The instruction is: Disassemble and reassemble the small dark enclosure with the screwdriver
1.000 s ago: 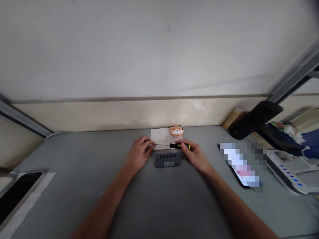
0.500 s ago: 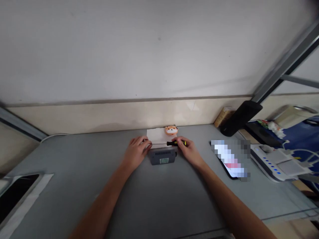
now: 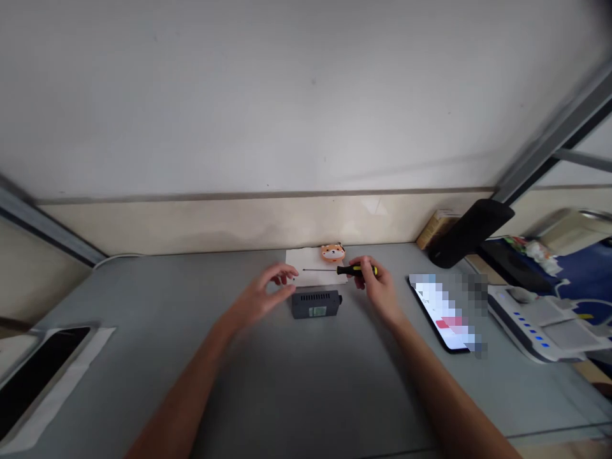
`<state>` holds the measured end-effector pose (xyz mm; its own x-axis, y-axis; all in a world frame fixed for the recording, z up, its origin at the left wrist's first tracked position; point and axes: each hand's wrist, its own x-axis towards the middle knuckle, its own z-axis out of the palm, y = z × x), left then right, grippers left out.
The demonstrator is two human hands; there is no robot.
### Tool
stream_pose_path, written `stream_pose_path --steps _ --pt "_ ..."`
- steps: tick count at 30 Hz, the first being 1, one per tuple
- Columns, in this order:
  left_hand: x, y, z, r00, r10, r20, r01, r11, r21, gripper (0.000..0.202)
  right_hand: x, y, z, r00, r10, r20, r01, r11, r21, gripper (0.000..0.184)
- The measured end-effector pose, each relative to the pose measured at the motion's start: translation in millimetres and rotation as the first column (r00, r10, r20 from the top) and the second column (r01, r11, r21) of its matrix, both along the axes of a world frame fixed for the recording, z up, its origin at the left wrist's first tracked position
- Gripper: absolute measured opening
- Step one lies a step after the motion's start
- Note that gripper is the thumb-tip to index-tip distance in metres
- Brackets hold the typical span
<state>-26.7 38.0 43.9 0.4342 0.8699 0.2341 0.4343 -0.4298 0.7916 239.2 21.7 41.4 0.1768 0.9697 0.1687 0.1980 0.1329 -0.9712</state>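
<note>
My right hand point(image 3: 375, 284) is closed around the black and yellow handle of a screwdriver point(image 3: 351, 270), whose thin shaft points left above a white sheet of paper point(image 3: 313, 258). My left hand point(image 3: 265, 287) is just left of the paper, thumb and fingers apart, with its fingertips clear of the screwdriver tip. A small dark box point(image 3: 315, 305) with vent slots and a pale label stands on the grey table between my hands. On its right side is a small black knob. An orange animal-faced case point(image 3: 333, 252) sits on the paper's back right corner.
To the right lie a phone point(image 3: 440, 315) with a lit, blurred screen and a white power strip point(image 3: 530, 325) with plugs. A black cylinder point(image 3: 471, 233) leans near a small box point(image 3: 437, 228) by the wall. A dark tablet-like object point(image 3: 45, 370) rests at the left.
My left hand has let go near the screwdriver tip and opened. My right hand has drawn the screwdriver away to the right. The view has shifted slightly.
</note>
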Motion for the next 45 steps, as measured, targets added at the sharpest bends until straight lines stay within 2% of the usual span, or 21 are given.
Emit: stream_pose_path --steps 2,3,5,8,11,14,18,24,29,32,34,35,38,39,45 --pt "-0.7 -4.7 7.3 0.986 -0.168 0.001 0.166 0.972 -0.169 0.032 3.0 3.8 -1.7 0.996 -0.061 -0.064 0.059 0.998 -0.027 0.069" --pt "-0.2 -6.3 8.9 0.978 -0.209 -0.004 0.203 0.953 -0.227 0.035 4.5 5.9 -2.7 0.991 -0.095 -0.095 0.091 0.995 -0.048 0.069" --pt "3.0 -7.6 7.7 0.977 -0.215 -0.002 0.204 0.93 -0.306 0.035 7.4 9.8 -5.0 0.978 -0.156 -0.137 0.144 0.985 -0.092 0.069" --pt "11.1 -5.4 -1.8 0.988 -0.136 0.067 0.151 0.921 -0.358 0.031 11.6 13.7 -7.8 0.965 -0.214 -0.149 0.197 0.973 -0.119 0.07" --pt "19.2 -2.4 -13.2 0.991 -0.068 0.112 0.102 0.937 -0.334 0.029 15.3 15.2 -9.1 0.964 -0.23 -0.134 0.217 0.971 -0.103 0.067" --pt "25.6 -2.7 -20.4 0.994 -0.047 0.094 0.072 0.957 -0.282 0.03 18.2 15.4 -8.9 0.968 -0.221 -0.119 0.21 0.973 -0.1 0.065" --pt "32.3 -6.5 -23.5 0.998 -0.031 0.057 0.043 0.973 -0.229 0.033 20.5 15.8 -9.0 0.969 -0.215 -0.123 0.202 0.973 -0.112 0.065" --pt "35.2 -6.6 -29.5 1.0 0.003 -0.011 -0.004 0.992 -0.126 0.026 19.2 16.6 -11.5 0.967 -0.225 -0.122 0.215 0.972 -0.089 0.067" --pt "37.0 -4.0 -34.4 1.0 -0.002 -0.031 -0.001 0.996 -0.09 0.022 17.3 16.5 -10.3 0.963 -0.232 -0.137 0.218 0.97 -0.109 0.071" --pt "36.2 -4.5 -31.7 0.999 -0.021 -0.039 0.018 0.997 -0.075 0.02 18.5 17.1 -11.9 0.962 -0.24 -0.13 0.227 0.968 -0.107 0.071" --pt "32.6 -6.8 -26.3 0.997 -0.06 -0.042 0.055 0.992 -0.112 0.021 20.4 17.7 -13.7 0.962 -0.24 -0.127 0.228 0.968 -0.099 0.07" --pt "30.2 -8.6 -22.8 0.995 -0.089 -0.045 0.082 0.986 -0.142 0.029 21.4 18.0 -14.4 0.962 -0.243 -0.128 0.232 0.968 -0.095 0.07" --pt "23.5 -15.0 -12.6 0.978 -0.198 -0.071 0.178 0.958 -0.223 0.072 24.4 18.4 -14.9 0.963 -0.242 -0.117 0.233 0.969 -0.081 0.068" --pt "22.4 -16.8 -10.4 0.971 -0.226 -0.083 0.201 0.952 -0.232 0.077 25.2 18.5 -14.5 0.965 -0.238 -0.109 0.23 0.97 -0.076 0.067" --pt "26.7 -19.1 -8.6 0.964 -0.241 -0.112 0.214 0.954 -0.208 0.056 26.2 18.2 -10.4 0.961 -0.249 -0.117 0.241 0.967 -0.076 0.068"
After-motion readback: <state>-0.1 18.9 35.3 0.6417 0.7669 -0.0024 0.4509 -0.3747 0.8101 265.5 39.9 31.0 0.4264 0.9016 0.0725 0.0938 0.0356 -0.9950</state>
